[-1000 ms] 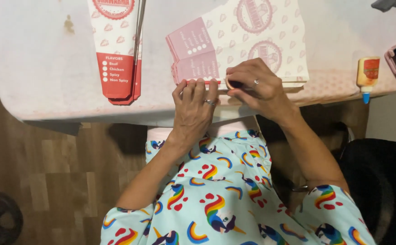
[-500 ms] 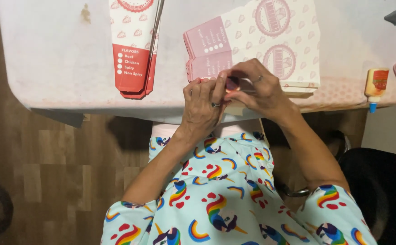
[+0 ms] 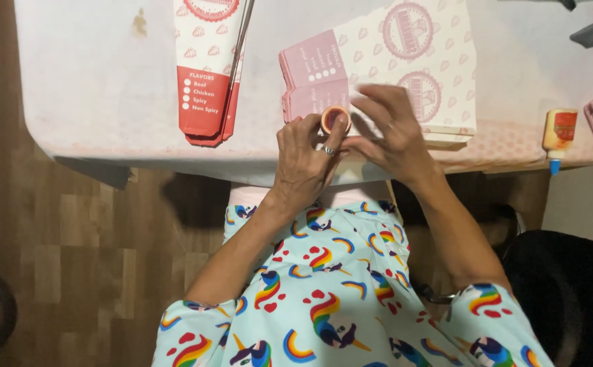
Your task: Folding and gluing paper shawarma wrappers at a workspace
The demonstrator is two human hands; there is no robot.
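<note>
Landmark: white table point(image 3: 92, 81).
Red-and-white flat carton point(image 3: 204, 68): lying on the table's far left part.
Glue bottle point(image 3: 558, 132): sitting at the table's right near edge.
Black chair point(image 3: 575, 292): standing below the table's right end.

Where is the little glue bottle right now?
In the head view, the small glue bottle lies at the table's right edge, apart from both hands, right of the flat pink-patterned boxes.

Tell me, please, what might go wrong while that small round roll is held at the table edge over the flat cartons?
The small round roll is pinched only by the left hand's fingertips, above the table edge; a slip could drop it to the floor. The right hand is blurred with motion over the pink flat cartons, so it might nudge the stack askew. The glue bottle lies at the edge and could roll off.
</note>
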